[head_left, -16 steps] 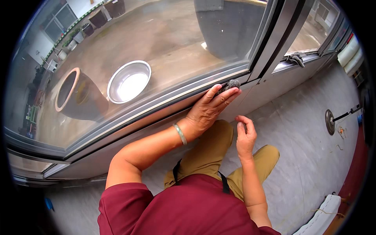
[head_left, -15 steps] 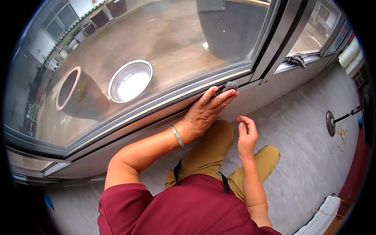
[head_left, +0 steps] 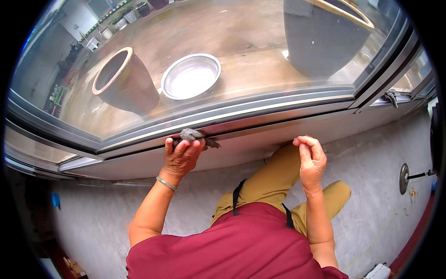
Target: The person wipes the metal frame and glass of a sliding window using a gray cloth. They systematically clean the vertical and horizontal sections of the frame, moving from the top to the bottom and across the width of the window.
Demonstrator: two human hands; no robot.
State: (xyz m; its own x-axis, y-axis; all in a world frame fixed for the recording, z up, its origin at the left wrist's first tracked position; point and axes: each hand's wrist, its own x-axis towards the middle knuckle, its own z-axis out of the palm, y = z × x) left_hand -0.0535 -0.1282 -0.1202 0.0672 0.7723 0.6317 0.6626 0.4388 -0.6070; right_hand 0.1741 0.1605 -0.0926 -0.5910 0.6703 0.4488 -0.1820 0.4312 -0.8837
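My left hand [head_left: 181,162], with a pale bangle on its wrist, holds a bunched grey rag [head_left: 193,135] against the metal window frame [head_left: 278,122]. Its fingers are closed behind the rag, and a loose end of cloth hangs out to the right. Above the rag runs the lower edge of the large glass pane [head_left: 241,69]. My right hand [head_left: 312,163] hovers over my bent knee, fingers curled in toward the thumb, with nothing visible in it. It stays apart from the frame.
Beyond the glass stand a brown-rimmed pot [head_left: 127,83], a metal basin [head_left: 191,78] and a large dark vat [head_left: 325,39]. Another grey cloth [head_left: 391,98] hangs on the sill at right. A round weight plate on a bar [head_left: 404,178] is on the floor.
My left hand has slid the rag left along the frame, from near the corner post to the left part. My right hand stays curled near my knee. The view has turned.
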